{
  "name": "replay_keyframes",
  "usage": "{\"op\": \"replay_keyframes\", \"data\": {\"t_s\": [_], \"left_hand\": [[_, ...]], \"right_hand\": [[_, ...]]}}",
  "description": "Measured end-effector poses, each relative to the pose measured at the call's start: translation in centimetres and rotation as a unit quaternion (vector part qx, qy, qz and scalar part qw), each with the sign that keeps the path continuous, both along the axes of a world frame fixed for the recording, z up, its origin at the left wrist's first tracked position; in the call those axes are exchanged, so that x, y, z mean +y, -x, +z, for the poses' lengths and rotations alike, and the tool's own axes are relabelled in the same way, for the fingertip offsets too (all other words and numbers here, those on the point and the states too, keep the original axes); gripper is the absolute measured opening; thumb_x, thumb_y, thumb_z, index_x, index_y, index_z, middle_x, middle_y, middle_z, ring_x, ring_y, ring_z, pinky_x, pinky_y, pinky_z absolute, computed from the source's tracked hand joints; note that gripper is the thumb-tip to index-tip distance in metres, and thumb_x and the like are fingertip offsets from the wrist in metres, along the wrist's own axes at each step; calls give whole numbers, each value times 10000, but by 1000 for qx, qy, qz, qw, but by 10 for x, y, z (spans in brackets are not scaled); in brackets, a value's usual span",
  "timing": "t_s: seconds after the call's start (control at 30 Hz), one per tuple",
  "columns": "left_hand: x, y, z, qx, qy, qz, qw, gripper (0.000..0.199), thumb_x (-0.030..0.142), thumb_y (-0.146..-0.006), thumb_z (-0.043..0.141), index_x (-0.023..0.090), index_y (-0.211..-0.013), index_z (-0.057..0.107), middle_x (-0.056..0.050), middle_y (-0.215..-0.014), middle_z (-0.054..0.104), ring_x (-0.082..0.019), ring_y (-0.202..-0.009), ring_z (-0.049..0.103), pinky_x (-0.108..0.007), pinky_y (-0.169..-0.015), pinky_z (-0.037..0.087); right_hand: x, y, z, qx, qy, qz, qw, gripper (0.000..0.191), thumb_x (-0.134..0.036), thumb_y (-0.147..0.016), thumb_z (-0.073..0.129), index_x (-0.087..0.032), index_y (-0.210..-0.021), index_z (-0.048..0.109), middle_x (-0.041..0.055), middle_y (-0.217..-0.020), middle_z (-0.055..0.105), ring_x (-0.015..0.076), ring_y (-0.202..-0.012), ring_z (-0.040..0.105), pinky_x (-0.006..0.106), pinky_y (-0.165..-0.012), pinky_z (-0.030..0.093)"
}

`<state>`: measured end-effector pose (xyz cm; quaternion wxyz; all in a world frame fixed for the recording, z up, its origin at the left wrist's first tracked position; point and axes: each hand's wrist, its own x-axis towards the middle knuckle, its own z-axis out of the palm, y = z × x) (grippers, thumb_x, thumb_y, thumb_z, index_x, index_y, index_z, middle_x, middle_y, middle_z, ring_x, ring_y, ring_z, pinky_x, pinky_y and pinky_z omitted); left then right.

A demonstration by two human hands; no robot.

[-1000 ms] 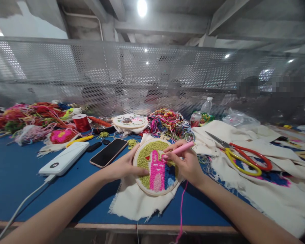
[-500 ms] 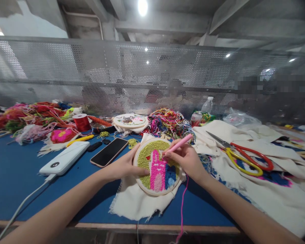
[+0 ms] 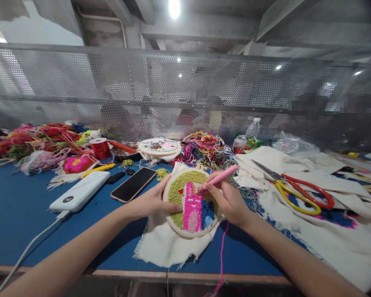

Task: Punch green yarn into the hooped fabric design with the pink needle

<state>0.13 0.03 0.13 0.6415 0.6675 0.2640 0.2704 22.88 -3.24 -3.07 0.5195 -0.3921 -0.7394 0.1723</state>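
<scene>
Blue tabletop (image 3: pixel 18 231) spans the lower frame; frayed cream cloth (image 3: pixel 336 251) covers its right side. Embroidery hoop (image 3: pixel 191 206) is lower center, face up toward camera, loose fabric fringe hanging below. Hoop work: textured olive-yellow ground, hot-pink rabbit with two upright ears in the middle, dark blue area to its right. Yellow-and-red-handled scissors (image 3: pixel 277 177) lie on the cloth, right. Left hand (image 3: pixel 156 200) clamps the hoop's left rim, thumb on the front. Right hand (image 3: pixel 233 202) is curled around a pink punch needle (image 3: pixel 223 174), tip at the work just right of the ears. Black-screened phone (image 3: pixel 133 185) sits left of the hoop. Smaller details: pale-pink belly, light-blue patch in the dark blue, bare off-white strip along the rabbit's left, tiny red patch beside the ear.
</scene>
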Motion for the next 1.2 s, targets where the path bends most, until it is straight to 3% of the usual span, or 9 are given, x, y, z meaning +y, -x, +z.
{"op": "replay_keyframes", "data": {"t_s": [0.37, 0.63, 0.8, 0.97, 1.07, 1.2], "left_hand": [[1, 1, -1, 13, -9, 0, 1000, 800, 162, -679, 756, 249, -1351, 330, -106, -1264, 578, -283, -1136, 553, -386, -904, 476], [1, 2, -2, 2, 4, -10, 1000, 859, 160, -690, 745, 258, -1405, 278, -112, -1298, 560, -287, -1160, 542, -376, -913, 478], [1, 3, -5, -9, -2, -17, 1000, 967, 142, -690, 742, 285, -1455, 167, -109, -1312, 552, -274, -1131, 563, -359, -896, 487], [3, 3, -6, -1, -10, -17, 1000, 961, 136, -676, 751, 263, -1450, 195, -113, -1320, 547, -274, -1145, 551, -353, -900, 482], [4, 3, -4, 6, -3, -10, 1000, 958, 128, -670, 752, 280, -1446, 212, -100, -1306, 560, -262, -1115, 572, -347, -893, 485], [5, 4, -1, 14, 19, -15, 1000, 933, 131, -681, 743, 300, -1443, 232, -89, -1293, 571, -260, -1104, 579, -342, -883, 491]], "right_hand": [[0, -2, 2, -44, -21, -9, 999, 134, -322, -947, 438, -221, -938, 526, 49, -887, 644, 172, -733, 648, 307, -685, 522], [3, -1, 1, -124, -121, 25, 985, 86, -259, -927, 489, -227, -952, 565, 60, -950, 662, 188, -867, 633, 339, -764, 508], [3, 4, 5, -147, -122, 8, 981, 109, -284, -913, 527, -229, -882, 616, 56, -903, 674, 195, -872, 623, 342, -779, 492], [6, 8, 4, -209, -112, 0, 972, 139, -269, -915, 519, -211, -873, 639, 69, -900, 669, 216, -867, 596, 376, -781, 467], [6, 8, 2, -129, -86, -8, 988, 81, -278, -877, 584, -211, -875, 629, 53, -915, 684, 210, -864, 617, 368, -794, 475], [2, 6, 3, -18, 3, -20, 1000, 125, -312, -850, 615, -208, -919, 616, 23, -844, 693, 180, -726, 654, 300, -670, 508]]}}
